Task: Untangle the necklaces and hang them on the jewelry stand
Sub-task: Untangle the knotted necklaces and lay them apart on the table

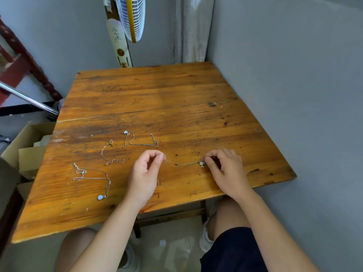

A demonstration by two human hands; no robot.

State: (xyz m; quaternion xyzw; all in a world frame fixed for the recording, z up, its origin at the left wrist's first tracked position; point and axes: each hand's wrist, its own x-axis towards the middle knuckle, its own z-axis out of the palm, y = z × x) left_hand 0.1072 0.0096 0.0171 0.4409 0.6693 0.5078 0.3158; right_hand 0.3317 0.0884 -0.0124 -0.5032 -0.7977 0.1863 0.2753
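A thin silver necklace (184, 163) sags between my two hands just above the wooden table (157, 91). My left hand (146, 173) pinches its left end. My right hand (225, 169) pinches the other end, where a small flower pendant (201, 164) dangles. Three more necklaces lie loose on the table to the left: a silver one with a round pendant (137, 141), a rose-gold one (110, 156), and a silver one with a pale blue pendant (92, 178). No jewelry stand is in view.
The table stands in a corner, with grey walls behind it and on its right. A standing fan (131, 18) rises behind the far edge. Cardboard boxes (25, 146) and a metal rail (27, 99) sit to the left. My knees are under the near edge.
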